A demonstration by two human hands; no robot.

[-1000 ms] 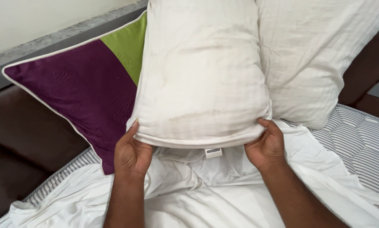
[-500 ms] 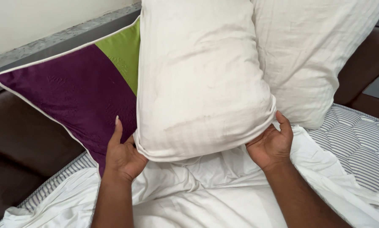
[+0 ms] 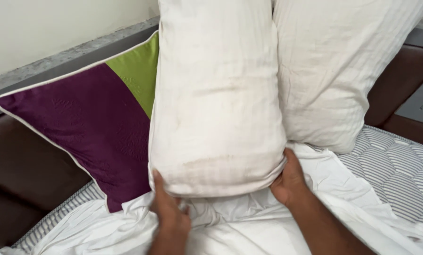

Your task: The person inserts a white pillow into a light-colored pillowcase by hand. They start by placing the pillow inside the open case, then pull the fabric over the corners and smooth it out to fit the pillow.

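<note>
White striped pillow (image 3: pixel 216 99): stands upright on the bed, long axis vertical, leaning back toward the headboard (image 3: pixel 27 160), lower edge resting on the rumpled white sheet (image 3: pixel 249 226). Left hand (image 3: pixel 169 212): fingers open, pressed against the lower left corner. Right hand (image 3: pixel 289 182): cupped around the lower right corner, gripping it. Pillow lies directly above and ahead of both hands, each equally near. Purple-and-green cushion (image 3: pixel 93 123): touching on the left. Second white pillow (image 3: pixel 343 71): touching on the right. Grey striped mattress (image 3: pixel 395 170): exposed at right.
</note>
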